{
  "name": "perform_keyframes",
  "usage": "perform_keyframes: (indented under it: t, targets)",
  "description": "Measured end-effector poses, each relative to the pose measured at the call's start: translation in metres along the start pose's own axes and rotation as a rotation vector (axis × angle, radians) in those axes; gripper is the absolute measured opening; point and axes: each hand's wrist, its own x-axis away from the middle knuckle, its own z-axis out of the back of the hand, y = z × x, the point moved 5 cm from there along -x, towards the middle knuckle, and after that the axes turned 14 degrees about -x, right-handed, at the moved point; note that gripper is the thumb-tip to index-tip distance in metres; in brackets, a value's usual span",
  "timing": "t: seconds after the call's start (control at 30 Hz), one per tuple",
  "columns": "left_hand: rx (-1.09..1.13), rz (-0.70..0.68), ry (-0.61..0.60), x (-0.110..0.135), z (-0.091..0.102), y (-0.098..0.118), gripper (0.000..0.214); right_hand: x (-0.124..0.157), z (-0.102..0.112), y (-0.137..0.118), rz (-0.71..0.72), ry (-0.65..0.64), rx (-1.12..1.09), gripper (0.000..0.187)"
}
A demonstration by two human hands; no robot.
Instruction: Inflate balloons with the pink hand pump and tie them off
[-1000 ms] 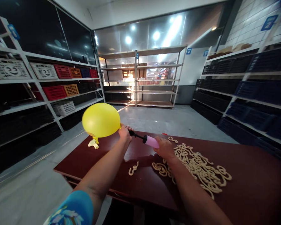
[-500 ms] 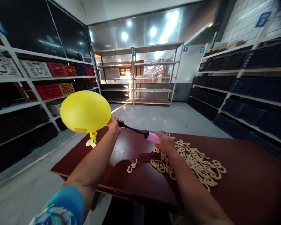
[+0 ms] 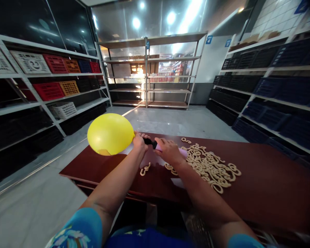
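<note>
A big inflated yellow balloon (image 3: 110,132) is at the left, above the table. My left hand (image 3: 141,142) closes around its neck and the black end of a hand balloon pump, where the fingers hide the join. The pump's pink barrel (image 3: 183,152) lies in my right hand (image 3: 167,150), whose fingers wrap it near its black collar (image 3: 154,144). Little of the rod shows between my hands. Beyond and beneath my right forearm is a heap of curly beige pieces (image 3: 209,165). One loose curly piece (image 3: 145,169) lies below my hands.
The dark red table (image 3: 268,172) spans the front. Shelves with red crates (image 3: 49,91) and others stand left; dark blue crates (image 3: 281,117) fill the right shelves. A metal rack (image 3: 167,91) stands at the back. Something pale and flat (image 3: 177,182) shows beside my right forearm.
My hands have come closer together, and the long black rod has slid into the pink barrel. The balloon has moved right and slightly down, and my view has tilted down.
</note>
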Motion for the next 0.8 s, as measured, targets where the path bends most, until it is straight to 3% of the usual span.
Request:
perform_keyframes:
  t: [0.17,0.33,0.43,0.53,0.67,0.73,0.8]
  targets:
    - [-0.114,0.105,0.004,-0.002,0.018,-0.005,0.031,0.008,0.011,0.000,-0.054,-0.147,0.035,0.044]
    - [-0.271,0.132,0.103,-0.011,0.052,0.000,0.033,0.035,0.033,0.046,-0.163,-0.214,0.135,0.042]
    - [-0.397,0.174,0.021,-0.007,0.062,-0.003,0.037,0.055,0.030,0.077,-0.293,-0.231,0.216,0.041]
    - [-0.507,0.214,-0.146,0.007,0.061,-0.008,0.038,0.067,0.018,0.087,-0.335,-0.251,0.214,0.038]
    - [-0.591,0.240,-0.363,0.031,0.050,-0.014,0.035,0.053,0.018,0.058,-0.296,-0.046,0.025,0.033]
    - [-0.641,0.201,-0.424,0.040,0.044,-0.016,0.036,0.037,0.018,0.032,-0.275,0.055,-0.270,0.032]
    - [-0.724,0.174,-0.484,0.048,0.039,-0.019,0.033,0.021,0.004,0.004,-0.272,-0.002,-0.711,0.036]
